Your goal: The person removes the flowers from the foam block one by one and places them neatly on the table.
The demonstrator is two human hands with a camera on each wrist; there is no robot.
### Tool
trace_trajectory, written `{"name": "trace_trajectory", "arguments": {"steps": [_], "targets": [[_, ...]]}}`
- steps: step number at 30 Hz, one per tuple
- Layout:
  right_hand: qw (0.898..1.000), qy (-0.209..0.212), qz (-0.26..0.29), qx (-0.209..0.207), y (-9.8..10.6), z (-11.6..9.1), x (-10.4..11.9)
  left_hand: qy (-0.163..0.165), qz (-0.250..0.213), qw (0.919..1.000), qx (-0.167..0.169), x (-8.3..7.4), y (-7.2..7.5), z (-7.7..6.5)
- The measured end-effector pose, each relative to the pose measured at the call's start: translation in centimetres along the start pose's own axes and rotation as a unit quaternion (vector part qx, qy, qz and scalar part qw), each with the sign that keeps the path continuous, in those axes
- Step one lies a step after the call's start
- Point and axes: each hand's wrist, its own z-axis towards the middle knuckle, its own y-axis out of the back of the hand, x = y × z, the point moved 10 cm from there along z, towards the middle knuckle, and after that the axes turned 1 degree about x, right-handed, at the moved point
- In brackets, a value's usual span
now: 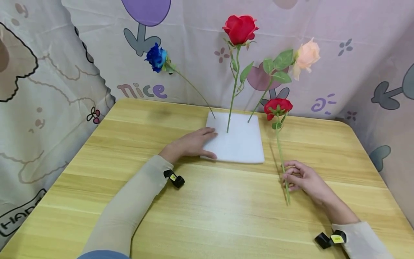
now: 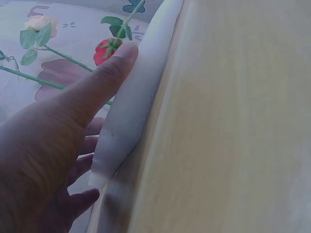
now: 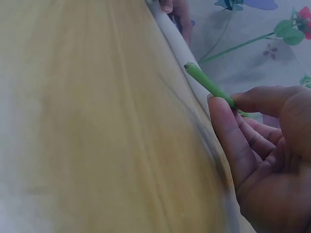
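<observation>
A white foam board (image 1: 239,147) lies on the table, with three artificial roses standing in it: a blue rose (image 1: 156,58) leaning left, a tall red rose (image 1: 240,30) and a peach rose (image 1: 308,55) leaning right. My left hand (image 1: 195,143) rests on the board's left side, fingers spread. In the left wrist view its thumb (image 2: 104,80) lies along the board's edge. To the right of the board, my right hand (image 1: 305,181) pinches another red rose (image 1: 278,106) by the lower stem, bloom up. The cut end of its green stem (image 3: 209,82) sticks out past the fingertips in the right wrist view.
The wooden table (image 1: 200,212) stretches around the board on all sides. A printed cloth (image 1: 194,43) hangs behind the table's back edge and along both sides. Black wrist cameras sit at both sleeves, the left one (image 1: 174,179) close above the tabletop.
</observation>
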Motion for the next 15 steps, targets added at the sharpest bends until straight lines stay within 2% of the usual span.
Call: {"name": "trace_trajectory", "arguments": {"steps": [6,15], "targets": [[1.000,-0.005,-0.006,0.014,-0.44,0.15,-0.24,0.006,0.004,1.0000,0.001,0.02,0.29,-0.20],[0.999,-0.025,-0.008,0.022,-0.87,0.08,-0.91,0.002,0.000,1.0000,0.004,-0.05,-0.15,-0.01]]}}
